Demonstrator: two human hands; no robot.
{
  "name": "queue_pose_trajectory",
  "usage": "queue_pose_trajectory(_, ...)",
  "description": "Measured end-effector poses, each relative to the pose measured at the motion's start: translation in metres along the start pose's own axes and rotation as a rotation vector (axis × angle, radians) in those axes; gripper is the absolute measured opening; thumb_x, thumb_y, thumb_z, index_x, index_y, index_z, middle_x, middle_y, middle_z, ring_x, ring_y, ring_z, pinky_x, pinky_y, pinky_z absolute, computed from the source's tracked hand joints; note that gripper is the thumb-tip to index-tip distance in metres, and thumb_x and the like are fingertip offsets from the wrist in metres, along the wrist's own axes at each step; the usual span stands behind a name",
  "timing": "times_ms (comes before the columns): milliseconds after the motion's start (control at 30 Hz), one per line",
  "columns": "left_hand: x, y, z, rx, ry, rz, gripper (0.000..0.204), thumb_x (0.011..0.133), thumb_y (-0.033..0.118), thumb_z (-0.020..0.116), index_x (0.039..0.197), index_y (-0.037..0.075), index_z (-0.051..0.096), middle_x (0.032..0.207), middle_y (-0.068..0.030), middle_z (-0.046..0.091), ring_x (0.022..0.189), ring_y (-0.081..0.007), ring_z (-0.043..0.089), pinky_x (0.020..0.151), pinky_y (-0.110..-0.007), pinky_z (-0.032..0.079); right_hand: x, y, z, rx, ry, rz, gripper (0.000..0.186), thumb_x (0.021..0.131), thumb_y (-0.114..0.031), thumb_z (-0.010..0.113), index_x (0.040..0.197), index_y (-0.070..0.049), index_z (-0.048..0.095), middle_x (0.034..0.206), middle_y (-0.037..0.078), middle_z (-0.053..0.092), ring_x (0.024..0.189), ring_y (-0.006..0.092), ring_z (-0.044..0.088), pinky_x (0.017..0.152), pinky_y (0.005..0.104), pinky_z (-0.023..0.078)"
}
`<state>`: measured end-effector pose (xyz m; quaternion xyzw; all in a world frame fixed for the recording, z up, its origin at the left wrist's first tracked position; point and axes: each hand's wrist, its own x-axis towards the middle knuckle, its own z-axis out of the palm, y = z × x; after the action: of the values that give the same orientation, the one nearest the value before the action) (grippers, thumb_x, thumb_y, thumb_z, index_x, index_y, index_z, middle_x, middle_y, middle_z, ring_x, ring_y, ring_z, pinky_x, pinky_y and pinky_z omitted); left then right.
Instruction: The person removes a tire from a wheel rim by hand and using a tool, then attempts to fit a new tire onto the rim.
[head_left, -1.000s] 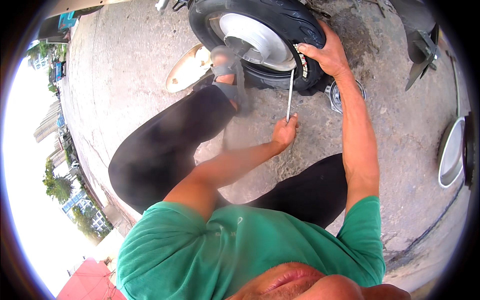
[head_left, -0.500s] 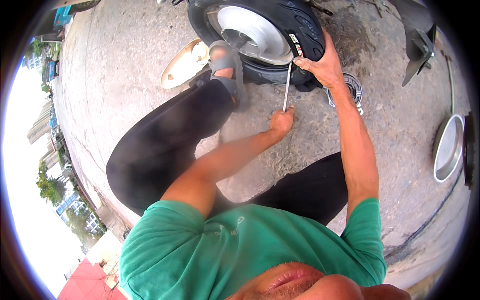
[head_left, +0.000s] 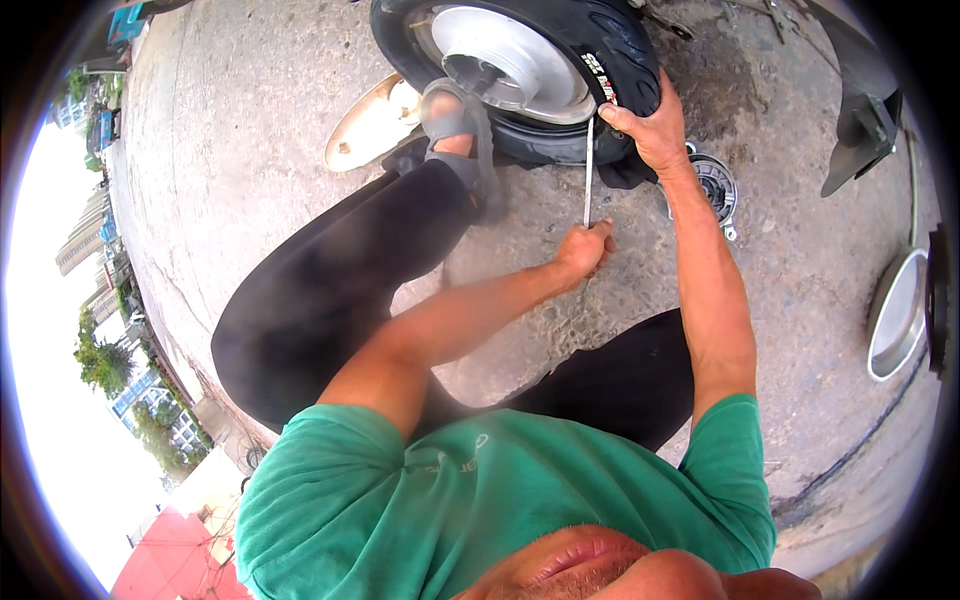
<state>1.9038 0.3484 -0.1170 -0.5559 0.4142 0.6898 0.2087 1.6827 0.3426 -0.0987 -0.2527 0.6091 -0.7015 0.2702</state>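
Observation:
A black tyre (head_left: 625, 65) lies tilted on a pale metal wheel rim (head_left: 500, 50) at the top of the view. My left hand (head_left: 585, 250) is closed round the lower end of a thin metal tyre lever (head_left: 589, 180). The lever's far tip sits at the edge between rim and tyre. My right hand (head_left: 655, 130) grips the tyre's right side, its thumb on the sidewall close to the lever's tip. My sandalled foot (head_left: 455, 125) is against the wheel's near left side.
A cream oval cover (head_left: 372, 128) lies left of the wheel. Behind my right wrist is a round metal part (head_left: 715, 185). Farther right stand a shallow metal pan (head_left: 897, 315) and a dark bladed metal piece (head_left: 865, 125). Rough concrete (head_left: 240, 130) surrounds everything.
My left hand and the lever have shifted slightly right and toward me in the picture. My right hand still holds the tyre, a little farther right; the surrounding objects have shifted slightly too.

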Motion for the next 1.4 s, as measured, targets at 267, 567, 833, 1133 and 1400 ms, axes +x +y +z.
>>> queue_pose_trajectory(267, -0.009, 0.019, -0.07, 0.366, -0.055, 0.024, 0.047, 0.1, 0.045, 0.054, 0.079, 0.003, 0.06, 0.056, -0.0055, 0.051, 0.045, -0.0154, 0.047, 0.042, -0.034, 0.034, 0.0, -0.006, 0.0, -0.005, 0.009, 0.014, 0.083, 0.068, -0.031, 0.089, 0.133, 0.005, 0.052, 0.116, 0.014, 0.067, 0.104, 0.02, 0.064, 0.091, 0.0344, 0.052)
queue_pose_trajectory(567, -0.028, 0.013, -0.037, 0.063, -0.109, -0.025, 0.051, 0.104, 0.049, 0.047, 0.087, 0.002, 0.058, 0.057, -0.0036, 0.046, 0.045, -0.0157, 0.041, 0.045, -0.034, 0.035, 0.003, -0.008, 0.003, -0.015, -0.03, 0.033, 0.082, 0.068, -0.033, 0.089, 0.133, 0.002, 0.054, 0.118, 0.013, 0.068, 0.108, 0.0208, 0.063, 0.095, 0.0345, 0.05)
queue_pose_trajectory(833, -0.116, 0.073, 0.029, -0.664, -0.548, -0.205, 0.044, 0.106, 0.048, 0.042, 0.091, 0.009, 0.053, 0.056, 0.002, 0.035, 0.046, -0.0128, 0.031, 0.045, -0.031, 0.03, 0.002, -0.001, -0.013, -0.062, -0.016, 0.034, 0.085, 0.068, -0.033, 0.089, 0.135, 0.004, 0.052, 0.123, 0.015, 0.067, 0.113, 0.0219, 0.062, 0.101, 0.0347, 0.048)
queue_pose_trajectory(1133, 0.053, -0.023, -0.077, 0.801, 0.327, 0.626, 0.045, 0.105, 0.038, 0.044, 0.088, 0.0, 0.061, 0.066, -0.0148, 0.063, 0.054, -0.0203, 0.06, 0.049, -0.038, 0.047, 0.006, -0.001, -0.006, -0.129, -0.027, 0.013, 0.089, 0.066, -0.033, 0.09, 0.138, 0.003, 0.05, 0.122, 0.015, 0.066, 0.111, 0.021, 0.063, 0.097, 0.0341, 0.05)
queue_pose_trajectory(1400, -0.093, 0.038, 0.048, -0.31, -0.19, -0.15, 0.042, 0.106, 0.039, 0.045, 0.089, 0.003, 0.055, 0.062, -0.0054, 0.048, 0.046, -0.0169, 0.042, 0.043, -0.034, 0.035, 0.003, -0.013, -0.012, -0.089, -0.045, 0.075, 0.084, 0.067, -0.031, 0.089, 0.135, 0.002, 0.052, 0.117, 0.013, 0.067, 0.105, 0.0194, 0.064, 0.093, 0.0337, 0.051)
